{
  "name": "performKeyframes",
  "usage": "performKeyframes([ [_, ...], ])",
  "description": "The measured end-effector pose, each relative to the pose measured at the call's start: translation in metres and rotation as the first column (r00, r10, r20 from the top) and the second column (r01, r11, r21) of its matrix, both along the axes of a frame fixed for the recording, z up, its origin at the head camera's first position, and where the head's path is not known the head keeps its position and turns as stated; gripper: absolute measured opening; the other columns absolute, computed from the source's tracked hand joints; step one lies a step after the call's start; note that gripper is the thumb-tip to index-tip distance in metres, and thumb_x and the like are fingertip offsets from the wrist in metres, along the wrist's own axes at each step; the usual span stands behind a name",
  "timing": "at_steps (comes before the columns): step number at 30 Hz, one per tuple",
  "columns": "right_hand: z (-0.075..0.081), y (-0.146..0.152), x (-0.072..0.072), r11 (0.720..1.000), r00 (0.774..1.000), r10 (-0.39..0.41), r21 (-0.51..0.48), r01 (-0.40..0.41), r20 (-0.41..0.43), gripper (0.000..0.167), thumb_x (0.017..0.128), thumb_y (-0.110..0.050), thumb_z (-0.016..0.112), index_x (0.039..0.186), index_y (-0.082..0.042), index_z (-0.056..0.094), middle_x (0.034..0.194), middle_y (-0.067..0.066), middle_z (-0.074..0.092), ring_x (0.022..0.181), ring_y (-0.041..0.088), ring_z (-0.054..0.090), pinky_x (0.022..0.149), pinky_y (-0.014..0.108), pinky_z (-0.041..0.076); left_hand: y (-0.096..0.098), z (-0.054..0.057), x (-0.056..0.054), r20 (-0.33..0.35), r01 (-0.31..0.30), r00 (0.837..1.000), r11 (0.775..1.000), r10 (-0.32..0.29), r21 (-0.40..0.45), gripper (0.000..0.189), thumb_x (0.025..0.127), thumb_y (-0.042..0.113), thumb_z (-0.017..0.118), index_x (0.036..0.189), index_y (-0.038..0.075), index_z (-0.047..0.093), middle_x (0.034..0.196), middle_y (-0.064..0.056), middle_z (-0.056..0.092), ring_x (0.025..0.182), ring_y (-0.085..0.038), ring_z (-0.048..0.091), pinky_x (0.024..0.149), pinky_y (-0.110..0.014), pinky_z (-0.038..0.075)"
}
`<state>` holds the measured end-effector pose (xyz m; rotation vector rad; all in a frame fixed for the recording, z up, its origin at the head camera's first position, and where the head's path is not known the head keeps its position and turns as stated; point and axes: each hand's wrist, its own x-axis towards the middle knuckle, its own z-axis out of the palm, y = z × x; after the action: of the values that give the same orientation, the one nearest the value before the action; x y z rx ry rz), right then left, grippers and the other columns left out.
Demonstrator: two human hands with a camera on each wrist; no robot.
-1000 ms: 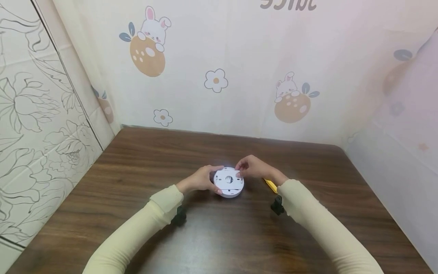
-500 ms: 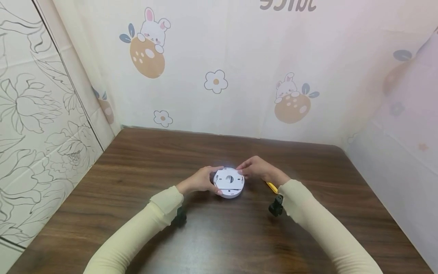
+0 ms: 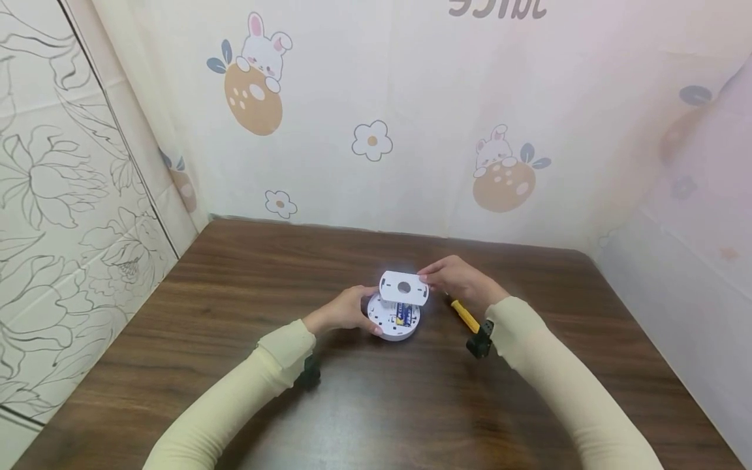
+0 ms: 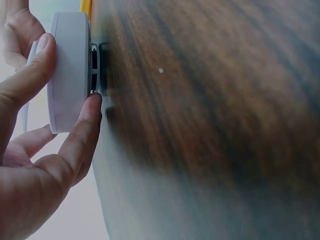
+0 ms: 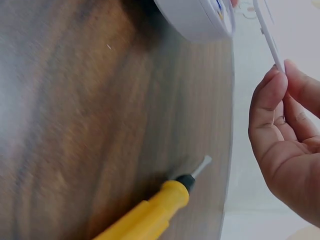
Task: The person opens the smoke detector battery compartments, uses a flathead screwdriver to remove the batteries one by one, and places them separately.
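Observation:
My left hand (image 3: 345, 308) grips the round white smoke detector (image 3: 384, 324) by its left side. In the left wrist view the thumb and fingers hold the smoke detector's rim (image 4: 70, 75), and a vented dark part faces the table. A blue and yellow battery (image 3: 404, 314) shows inside the body. My right hand (image 3: 461, 277) pinches the white mounting plate (image 3: 390, 282) by its right edge, between thumb and fingers. The plate, with a round hole in its middle, is tilted up above the back of the body. In the right wrist view the plate (image 5: 270, 42) stands apart from the body.
A yellow-handled screwdriver (image 3: 465, 316) lies on the wooden table (image 3: 376, 405) beside my right wrist, its metal tip pointing away from me. A printed cloth wall (image 3: 423, 98) rises behind the table. Dark wrist cameras (image 3: 480, 339) hang under both sleeves.
My right hand has lifted the mounting plate up and back off the smoke detector, uncovering the battery. More of the screwdriver shows. The left hand has stayed in place.

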<state>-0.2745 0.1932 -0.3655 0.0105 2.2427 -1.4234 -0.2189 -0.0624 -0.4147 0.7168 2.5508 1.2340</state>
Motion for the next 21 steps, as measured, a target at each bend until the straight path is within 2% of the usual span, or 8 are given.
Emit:
performKeyframes([
  [4,0.001,0.008,-0.005,1.0,1.0,0.007,-0.016,-0.007,-0.009,0.029,0.089,-0.012,0.067,0.115,0.0,0.066,0.11,0.014,0.064,0.1,0.03,0.055,0.099,0.044,0.045,0.0,0.0,0.001,0.02,0.009,1.0,1.0,-0.009,0.003,0.091,0.064,0.018,0.09,0.14,-0.001,0.044,0.133,-0.017,0.052,0.119,-0.028,0.047,0.108,-0.045,0.035],
  [8,0.002,0.011,-0.015,1.0,0.999,0.006,0.006,-0.006,-0.035,0.033,0.09,-0.014,0.067,0.118,0.003,0.063,0.104,0.012,0.067,0.096,0.026,0.059,0.092,0.038,0.049,0.0,0.0,0.0,0.024,0.019,1.0,1.0,-0.018,-0.006,0.091,0.065,0.018,0.09,0.141,0.0,0.042,0.136,-0.018,0.05,0.121,-0.027,0.046,0.109,-0.045,0.033],
  [13,0.003,0.01,-0.03,0.999,0.999,-0.038,0.014,0.039,-0.024,0.033,0.092,-0.013,0.064,0.12,0.004,0.061,0.097,0.009,0.069,0.09,0.022,0.062,0.087,0.034,0.051,0.0,0.001,0.0,0.033,0.007,0.999,1.0,-0.006,-0.02,0.091,0.066,0.019,0.089,0.142,0.001,0.042,0.139,-0.018,0.047,0.125,-0.028,0.043,0.11,-0.045,0.032],
  [21,-0.004,0.012,-0.047,0.981,0.989,-0.149,-0.126,0.148,0.004,0.036,0.091,-0.003,0.063,0.123,0.012,0.055,0.08,0.003,0.068,0.071,0.013,0.062,0.069,0.022,0.055,0.001,0.003,0.001,0.043,0.006,0.999,1.0,-0.005,-0.019,0.09,0.067,0.019,0.088,0.142,0.001,0.041,0.139,-0.018,0.046,0.126,-0.03,0.043,0.109,-0.045,0.032],
])
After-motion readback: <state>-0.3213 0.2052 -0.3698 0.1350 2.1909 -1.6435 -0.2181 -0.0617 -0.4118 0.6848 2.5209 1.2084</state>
